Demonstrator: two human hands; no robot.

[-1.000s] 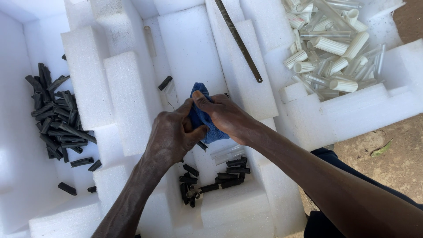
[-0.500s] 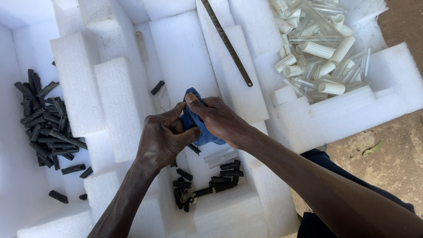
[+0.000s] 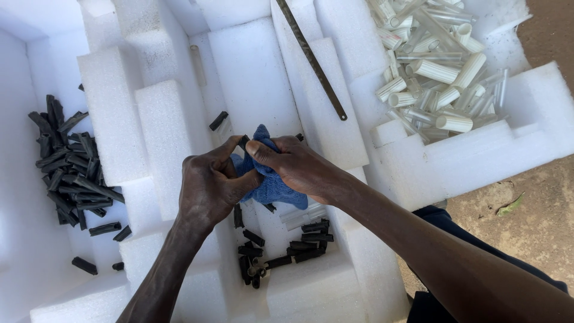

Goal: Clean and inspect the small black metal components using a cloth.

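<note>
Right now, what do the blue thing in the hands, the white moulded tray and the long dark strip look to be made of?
The blue thing looks like soft terry cloth: matte, fuzzy, bunched in folds. The white moulded tray looks like expanded foam: matte, grainy, with thick blocky walls. The long dark strip is probably metal, thin, flat and dull, with a hole at its end; rust or paint cannot be told.

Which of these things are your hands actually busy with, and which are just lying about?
In hand:
- blue cloth, gripped by left hand and right hand
- small black piece pinched at the cloth's top

Lying about:
- pile of black pieces
- white tubes
- metal strip
- foam tray
</note>
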